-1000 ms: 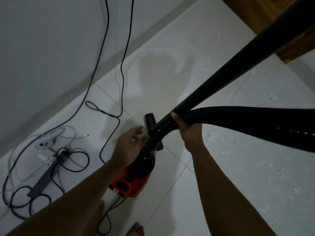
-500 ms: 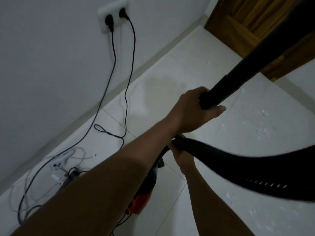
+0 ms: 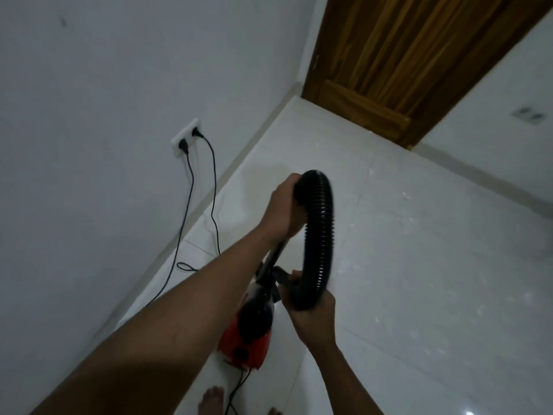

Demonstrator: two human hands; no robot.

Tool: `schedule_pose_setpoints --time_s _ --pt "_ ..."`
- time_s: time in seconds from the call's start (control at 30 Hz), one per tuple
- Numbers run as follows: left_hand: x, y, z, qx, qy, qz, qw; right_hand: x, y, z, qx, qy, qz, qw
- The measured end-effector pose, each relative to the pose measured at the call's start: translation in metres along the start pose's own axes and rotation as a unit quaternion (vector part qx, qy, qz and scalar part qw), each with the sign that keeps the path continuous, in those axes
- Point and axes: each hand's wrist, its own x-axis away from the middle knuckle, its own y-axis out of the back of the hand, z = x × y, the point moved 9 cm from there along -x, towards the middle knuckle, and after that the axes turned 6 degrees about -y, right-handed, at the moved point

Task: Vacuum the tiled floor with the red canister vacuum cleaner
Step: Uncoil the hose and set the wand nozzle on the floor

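The red canister vacuum cleaner (image 3: pixel 248 339) stands on the white tiled floor (image 3: pixel 419 265) just in front of my feet. Its black ribbed hose (image 3: pixel 318 235) bends in a tight arch above it. My left hand (image 3: pixel 282 208) grips the upper end of the hose where it meets a thin black tube running down to the canister. My right hand (image 3: pixel 311 316) grips the lower end of the hose close to the canister's front. Small white specks lie scattered over the tiles to the right.
A wall socket (image 3: pixel 185 136) holds two black plugs, and their cords (image 3: pixel 191 199) trail down the white wall onto the floor at the left. A wooden door (image 3: pixel 404 64) closes the far corner. My bare toes (image 3: pixel 211 404) show at the bottom edge.
The long straight tube that crossed the upper right is gone from view; the hose now curls in an arch between my hands. My view has lifted, and the cable pile at the left has dropped out.
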Motion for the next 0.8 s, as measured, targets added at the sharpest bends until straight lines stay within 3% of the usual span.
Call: schedule_pose_setpoints --time_s 0.13,0.27,0.4,0.57,0.7,0.8 --pt "0.035 0.012 -0.026 -0.08 0.0 0.073 0.994 0.044 0.015 0.066 -0.01 0.037 -0.022 0.999" --pt "0.067 0.024 -0.031 -0.196 0.014 0.181 0.964 0.089 0.007 0.078 -0.023 -0.032 0.027 0.999" --pt "0.128 0.034 -0.021 -0.09 0.169 0.257 0.947 0.136 -0.006 0.062 -0.009 -0.094 0.096 0.991" --pt "0.2 0.047 0.0 0.135 0.321 0.135 0.928 0.174 -0.036 0.046 0.05 -0.113 0.19 0.974" --pt "0.252 0.042 0.009 0.331 0.404 0.059 0.851 0.199 -0.057 0.027 0.072 -0.16 0.24 0.955" --pt "0.277 0.04 0.008 0.315 0.404 0.063 0.856 0.219 -0.072 0.022 0.083 -0.145 0.315 0.934"
